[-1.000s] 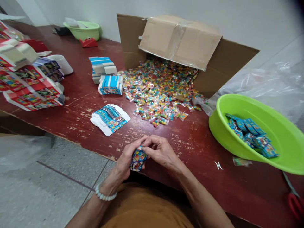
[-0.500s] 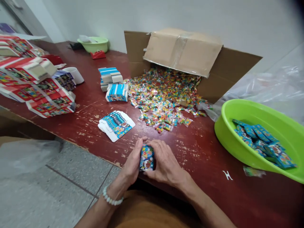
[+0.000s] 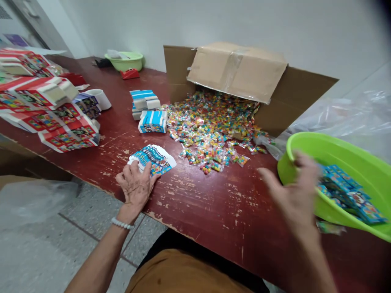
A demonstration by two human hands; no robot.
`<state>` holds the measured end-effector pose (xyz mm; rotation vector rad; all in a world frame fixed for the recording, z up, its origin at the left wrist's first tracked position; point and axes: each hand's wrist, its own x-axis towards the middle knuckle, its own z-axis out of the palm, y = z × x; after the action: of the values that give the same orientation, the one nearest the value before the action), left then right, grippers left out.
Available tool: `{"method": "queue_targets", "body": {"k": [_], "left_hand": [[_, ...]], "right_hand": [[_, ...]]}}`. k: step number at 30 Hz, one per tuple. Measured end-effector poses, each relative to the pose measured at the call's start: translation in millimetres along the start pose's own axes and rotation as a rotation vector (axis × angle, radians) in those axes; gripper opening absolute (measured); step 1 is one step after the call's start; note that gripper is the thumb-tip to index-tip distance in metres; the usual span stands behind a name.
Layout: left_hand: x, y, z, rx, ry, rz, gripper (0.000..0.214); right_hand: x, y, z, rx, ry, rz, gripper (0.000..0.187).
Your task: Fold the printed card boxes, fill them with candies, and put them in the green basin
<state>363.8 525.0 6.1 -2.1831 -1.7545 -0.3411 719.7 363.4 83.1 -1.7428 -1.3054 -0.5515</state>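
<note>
My left hand (image 3: 136, 186) rests at the near edge of a fanned stack of flat blue-and-white printed cartons (image 3: 159, 160), its fingers apart and touching them. At the near rim of a bright green basin (image 3: 305, 140), my right hand (image 3: 297, 191) is smeared by motion. Its thumb and fingers stand wide apart with nothing seen between them. Inside the basin lie several small blue printed boxes (image 3: 351, 191), partly hidden by the right hand and the rim.
Wrapped colourful candies (image 3: 210, 134) spill from a cardboard box (image 3: 238, 73) on the red table (image 3: 207, 207). Banded blue carton bundles (image 3: 152, 121) stand left of them. Red carton bundles (image 3: 67, 130) are piled farther left. A tape dispenser (image 3: 130, 74) and pale green basin (image 3: 126, 62) sit behind.
My hands have parted, and the small blue box is no longer between them. The left moved left onto the flat cartons. The right swung right to the green basin.
</note>
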Motion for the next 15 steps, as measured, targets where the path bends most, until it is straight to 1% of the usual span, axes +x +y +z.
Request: {"method": "queue_targets", "body": {"k": [2,3,4,6,8,10,12,15], "left_hand": [[-3,0,0.6,0.013,0.009,0.027,0.051],[-3,-1,0.8,0.013,0.002,0.038,0.05],[-4,-2,0.8,0.008,-0.011,0.043,0.049],[-3,-3,-0.1,-0.009,-0.048,0.042,0.047],[0,-3,-2.1,-0.019,-0.074,0.044,0.046],[3,-2,-4.3,-0.015,-0.078,0.052,0.043],[5,-2,-5.6,-0.005,-0.077,0.06,0.041],[8,-3,-5.4,-0.015,-0.105,0.091,0.04]], "right_hand": [[-22,-51,48,0.258,-0.275,-0.006,0.067],[-33,-74,72,0.369,-0.415,0.003,0.065],[-42,-93,93,0.446,-0.524,0.033,0.064],[-55,-120,128,0.54,-0.709,0.089,0.065],[-59,-133,152,0.558,-0.798,0.129,0.063],[-55,-140,169,0.525,-0.838,0.137,0.06],[-48,-146,181,0.474,-0.861,0.134,0.057],[-41,-154,192,0.418,-0.868,0.155,0.052]]}}
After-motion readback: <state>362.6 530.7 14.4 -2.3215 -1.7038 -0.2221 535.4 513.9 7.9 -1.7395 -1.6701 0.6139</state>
